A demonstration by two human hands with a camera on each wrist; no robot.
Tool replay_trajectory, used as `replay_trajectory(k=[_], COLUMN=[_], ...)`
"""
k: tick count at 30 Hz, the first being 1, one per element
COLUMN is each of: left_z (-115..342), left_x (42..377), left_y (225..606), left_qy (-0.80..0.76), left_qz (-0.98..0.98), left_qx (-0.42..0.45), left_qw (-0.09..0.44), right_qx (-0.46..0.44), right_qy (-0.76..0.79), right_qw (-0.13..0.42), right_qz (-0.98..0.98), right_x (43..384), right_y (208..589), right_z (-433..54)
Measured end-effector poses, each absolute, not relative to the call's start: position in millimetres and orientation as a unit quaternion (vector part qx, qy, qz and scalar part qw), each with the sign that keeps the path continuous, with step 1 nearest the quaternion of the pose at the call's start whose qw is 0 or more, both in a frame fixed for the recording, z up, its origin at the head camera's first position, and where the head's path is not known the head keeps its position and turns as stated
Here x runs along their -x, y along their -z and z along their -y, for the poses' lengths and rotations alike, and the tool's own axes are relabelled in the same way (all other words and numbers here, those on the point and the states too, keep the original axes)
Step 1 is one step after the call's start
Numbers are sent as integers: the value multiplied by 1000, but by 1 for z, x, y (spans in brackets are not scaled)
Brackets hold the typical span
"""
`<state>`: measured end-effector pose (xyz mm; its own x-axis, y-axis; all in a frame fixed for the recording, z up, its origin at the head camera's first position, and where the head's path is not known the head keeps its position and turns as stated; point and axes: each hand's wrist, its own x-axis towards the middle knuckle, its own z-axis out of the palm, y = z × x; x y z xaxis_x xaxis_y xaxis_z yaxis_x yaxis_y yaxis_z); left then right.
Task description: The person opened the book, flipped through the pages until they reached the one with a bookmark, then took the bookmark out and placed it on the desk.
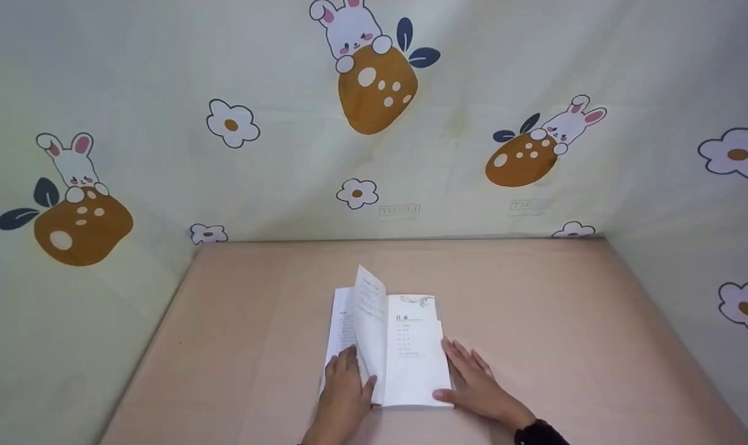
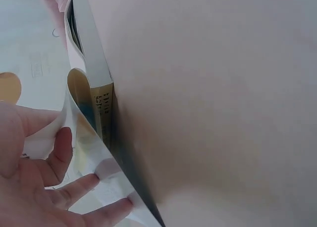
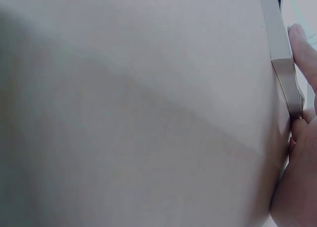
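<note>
A paperback book (image 1: 417,358) lies spread on the table with printed pages facing up. One loose leaf (image 1: 369,303) rises near its spine, curving upward. My left hand (image 1: 343,386) is at the lower left of the book, the leaf standing between thumb and index finger. In the left wrist view, the other fingertips (image 2: 130,201) press on the left-hand side, and the paper (image 2: 74,105) bows in a loop. At the right edge, my right hand (image 1: 479,386) holds the book, thumb over the page and fingers along its side. The right wrist view shows the page block's corner (image 3: 282,61) beside the thumb.
A pinkish-beige table (image 1: 238,321) lies under the book. Behind it and at both sides stand pale cloth walls (image 1: 275,173) printed with rabbits, strawberry shapes and flowers. A dark cuff (image 1: 538,432) circles the right wrist.
</note>
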<state>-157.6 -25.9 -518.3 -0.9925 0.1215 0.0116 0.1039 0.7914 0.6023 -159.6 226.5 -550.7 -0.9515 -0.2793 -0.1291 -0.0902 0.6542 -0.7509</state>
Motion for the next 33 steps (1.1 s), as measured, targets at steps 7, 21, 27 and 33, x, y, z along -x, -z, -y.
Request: replay_trajectory(k=[7, 21, 27, 33], left_z=[28, 35, 50, 61], left_x=[160, 157, 156, 154], left_y=[519, 513, 518, 523], left_qy=[-296, -278, -252, -237], left_qz=[-954, -958, -966, -971], left_qx=[-50, -71, -55, -30], left_qw=[10, -13, -19, 2], right_qx=[105, 108, 113, 117], right_qy=[400, 406, 411, 410], right_qw=[121, 114, 117, 111], right_qz=[-902, -900, -897, -898], right_x=[160, 160, 159, 159], right_y=[550, 552, 552, 553], right_z=[-226, -227, -227, -227])
